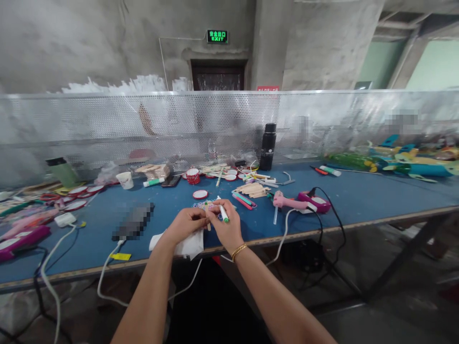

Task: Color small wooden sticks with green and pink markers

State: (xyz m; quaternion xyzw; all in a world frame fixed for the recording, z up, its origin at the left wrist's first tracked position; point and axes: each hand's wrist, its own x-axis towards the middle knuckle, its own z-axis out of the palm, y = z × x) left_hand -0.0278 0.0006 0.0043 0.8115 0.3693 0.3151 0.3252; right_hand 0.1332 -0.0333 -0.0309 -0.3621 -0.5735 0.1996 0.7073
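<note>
My left hand is closed in a pinch on a small wooden craft stick with a greenish upper end. Close against it, my right hand grips a white marker pen with a green end, and its fingertips meet the stick too. A gold chain bracelet circles the right wrist. White tissue paper lies beneath the left hand at the table edge. Just behind the fingers is a heap of thin pastel strands, partly covered by the hands.
On the blue table, a pink glue gun with cables lies right of my hands, near craft sticks. A phone is charging at left. Behind stand a black bottle, a paper cup and a perforated metal screen.
</note>
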